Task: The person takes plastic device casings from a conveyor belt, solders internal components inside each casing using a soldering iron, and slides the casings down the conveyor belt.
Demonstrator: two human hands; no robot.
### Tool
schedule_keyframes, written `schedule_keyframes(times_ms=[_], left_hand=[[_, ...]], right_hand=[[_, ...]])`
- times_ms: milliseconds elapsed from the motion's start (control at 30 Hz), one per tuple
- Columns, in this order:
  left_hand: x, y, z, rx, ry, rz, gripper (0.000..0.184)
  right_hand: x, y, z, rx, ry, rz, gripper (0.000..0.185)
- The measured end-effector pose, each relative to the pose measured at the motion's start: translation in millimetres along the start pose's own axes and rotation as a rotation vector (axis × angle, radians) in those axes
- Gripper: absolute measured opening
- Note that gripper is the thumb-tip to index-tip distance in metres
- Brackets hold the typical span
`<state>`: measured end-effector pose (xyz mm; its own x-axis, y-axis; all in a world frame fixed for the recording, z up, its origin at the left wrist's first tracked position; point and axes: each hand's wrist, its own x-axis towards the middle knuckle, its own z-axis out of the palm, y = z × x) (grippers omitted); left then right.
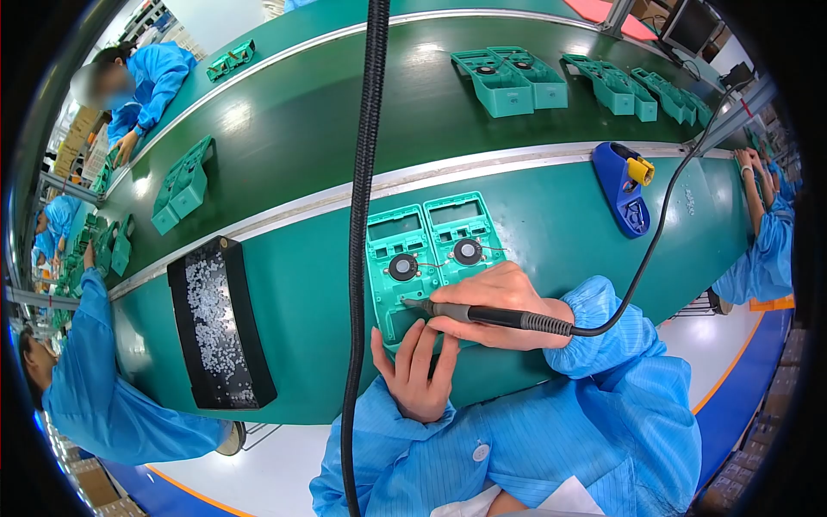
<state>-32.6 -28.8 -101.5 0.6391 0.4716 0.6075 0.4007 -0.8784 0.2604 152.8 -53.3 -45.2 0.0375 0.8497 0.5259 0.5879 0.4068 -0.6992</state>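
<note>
Two joined green plastic housings (393, 220) lie on the bench before me, each with a round black speaker (402, 267) and thin wires. My right hand (491, 297) is closed around a soldering iron (495, 316), held almost level. The iron's tip points left over the lower part of the left housing; whether it touches cannot be told. My left hand (416, 370) is open, its outstretched fingers at the housing's lower edge. The fingertips lie just below the tip of the iron.
A black tray (257, 362) of small whitish pieces stands at left. At right is a blue iron stand (613, 194) with a yellow part. A thick black cable (362, 189) hangs across the view. More green housings (504, 90) sit on the line beyond. Co-workers in blue are on both sides.
</note>
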Motion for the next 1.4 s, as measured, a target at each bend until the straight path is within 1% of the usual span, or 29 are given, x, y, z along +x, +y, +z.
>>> schedule_keyframes(times_ms=[67, 433, 533, 667, 767, 800, 900, 933, 1000, 1100, 1200, 1300, 1400], left_hand=[[-2, -2, 1, -0.013, -0.009, 0.033, 0.027], [-1, -2, 1, 0.001, -0.007, 0.025, 0.027], [0, 0, 1, 0.009, -0.002, 0.01, 0.03], [0, 0, 0, 0.029, -0.024, 0.022, 0.033], [-1, -4, -4, 0.04, -0.074, 0.057, 0.037], [-2, -4, -4, 0.042, -0.088, 0.055, 0.039], [-2, -5, -7, 0.041, -0.122, 0.071, 0.045], [0, -5, -11, 0.039, -0.136, 0.075, 0.046], [2, -8, -14, 0.038, -0.161, 0.094, 0.05], [17, -6, -21, 0.044, -0.209, 0.113, 0.05], [37, 0, -28, 0.064, -0.375, 0.125, 0.049], [43, -5, -26, -0.009, -0.451, 0.145, 0.044], [53, -12, -28, -0.147, -0.56, 0.127, 0.037]], right_hand=[[0, 0, 0, 0.004, 0.0, 0.003, 0.022], [0, -1, -2, -0.01, -0.014, 0.009, 0.024], [0, -4, -10, 0.002, 0.077, 0.025, 0.026], [0, -11, -25, -0.042, 0.12, 0.041, 0.027], [-7, -16, -39, -0.076, 0.159, 0.085, 0.028], [-14, -12, -43, -0.098, 0.166, 0.055, 0.033], [-30, -3, -47, -0.061, 0.303, 0.038, 0.039], [-36, 3, -48, -0.063, 0.336, -0.001, 0.04], [-47, 12, -48, -0.057, 0.409, 0.027, 0.038], [-55, 16, -48, -0.04, 0.497, 0.065, 0.035], [-57, 16, -50, 0.012, 0.552, 0.121, 0.035], [-56, 16, -53, 0.022, 0.593, 0.118, 0.034], [-57, 14, -53, 0.0, 0.629, 0.116, 0.033]])
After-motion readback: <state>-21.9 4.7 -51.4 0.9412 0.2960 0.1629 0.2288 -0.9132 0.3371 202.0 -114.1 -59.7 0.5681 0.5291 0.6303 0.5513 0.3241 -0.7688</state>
